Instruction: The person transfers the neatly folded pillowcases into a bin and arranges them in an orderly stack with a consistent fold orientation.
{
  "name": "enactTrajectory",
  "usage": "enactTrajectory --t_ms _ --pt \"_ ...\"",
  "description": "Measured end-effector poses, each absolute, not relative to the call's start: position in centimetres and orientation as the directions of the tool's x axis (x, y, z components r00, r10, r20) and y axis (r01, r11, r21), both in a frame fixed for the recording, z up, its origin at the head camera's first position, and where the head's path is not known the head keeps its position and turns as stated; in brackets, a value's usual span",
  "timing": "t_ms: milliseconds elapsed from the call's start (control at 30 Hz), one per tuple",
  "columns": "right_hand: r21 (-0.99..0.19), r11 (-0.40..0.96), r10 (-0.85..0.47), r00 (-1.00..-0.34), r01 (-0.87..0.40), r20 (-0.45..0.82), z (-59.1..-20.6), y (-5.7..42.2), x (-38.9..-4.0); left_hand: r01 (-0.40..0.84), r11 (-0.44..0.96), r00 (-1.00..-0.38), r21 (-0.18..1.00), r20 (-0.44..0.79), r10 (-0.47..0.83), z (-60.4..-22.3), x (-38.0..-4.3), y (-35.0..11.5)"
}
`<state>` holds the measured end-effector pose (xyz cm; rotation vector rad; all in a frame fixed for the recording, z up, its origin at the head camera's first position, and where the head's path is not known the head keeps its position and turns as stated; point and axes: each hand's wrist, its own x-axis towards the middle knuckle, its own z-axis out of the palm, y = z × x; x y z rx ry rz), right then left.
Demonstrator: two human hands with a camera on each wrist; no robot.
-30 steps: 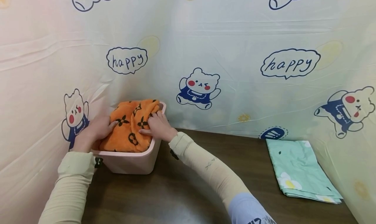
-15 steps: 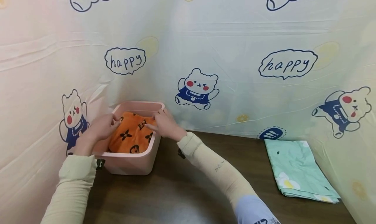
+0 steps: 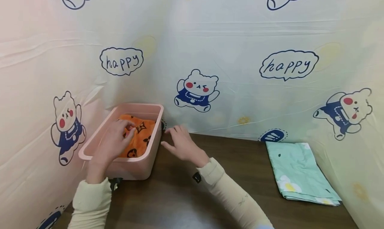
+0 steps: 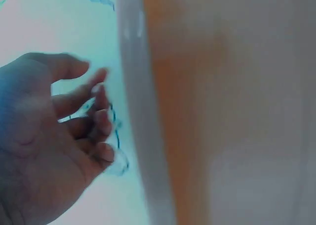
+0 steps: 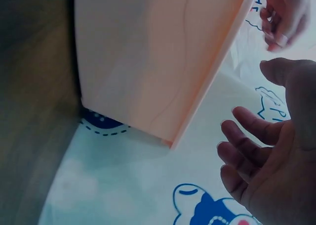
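Note:
An orange cloth (image 3: 141,132) with black flower-like marks lies inside a pink plastic bin (image 3: 150,155) at the left of the table. Over the bin's left part hovers my left hand (image 3: 112,142), its fingers loosely bent with nothing between them. It covers part of the cloth in the head view; the left wrist view shows the hand (image 4: 54,131) above the bin's rim (image 4: 136,86). My right hand (image 3: 186,145) hangs just right of the bin, apart from it, fingers spread and holding nothing. In the right wrist view the bin's side wall (image 5: 148,52) is beside that hand (image 5: 271,156).
A folded mint-green cloth (image 3: 303,172) with white and yellow flowers lies at the table's right. Behind and to the left, a pale curtain (image 3: 234,55) printed with bears hangs against the brown table (image 3: 186,195). The bin stands close to the curtain at the back left.
The orange cloth, bulging above the rim a second ago, now sits lower in the bin. Both hands have let go; my right hand has moved right, out past the bin's edge.

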<state>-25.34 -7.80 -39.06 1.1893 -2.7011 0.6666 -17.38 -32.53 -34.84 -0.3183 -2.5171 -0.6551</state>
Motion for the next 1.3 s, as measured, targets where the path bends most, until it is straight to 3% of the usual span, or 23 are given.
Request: enactTrajectory --t_ms 100,267,367,700,900,1100,1300 --pt "-0.378 0.604 -0.661 -0.706 -0.701 0.253 -40.3 -6.4 -24.5 0.421 0.822 -0.768 0.383 0.632 0.099 -36.1 -17.4 -29.8" --pt "-0.418 0.617 -0.641 -0.734 -0.667 0.225 -42.8 -3.2 -23.4 0.520 0.776 -0.701 0.357 0.697 0.149 -38.5 -17.0 -25.0" --pt "-0.427 0.622 -0.631 -0.743 -0.656 0.223 -44.4 -0.6 -23.1 0.545 0.763 -0.706 0.349 0.681 0.193 -40.4 -16.8 -21.8" --pt "-0.419 0.682 -0.551 -0.798 -0.600 0.244 -47.6 8.4 -23.2 0.484 0.806 -0.838 0.341 0.444 0.316 -48.6 -17.4 -11.9" --pt "-0.404 0.788 -0.413 -0.885 -0.465 0.214 -47.8 15.0 -23.2 0.529 0.814 -0.824 0.241 0.377 0.424 -50.5 -18.4 -6.2" --pt "-0.362 0.844 -0.326 -0.914 -0.397 0.241 -47.5 21.1 -21.8 0.582 0.811 -0.772 0.060 0.357 0.527 -50.7 -19.4 -1.2" --pt "-0.336 0.879 -0.263 -0.932 -0.338 0.251 -47.2 26.8 -20.2 0.611 0.791 -0.768 0.039 0.273 0.580 -49.8 -21.0 3.0"
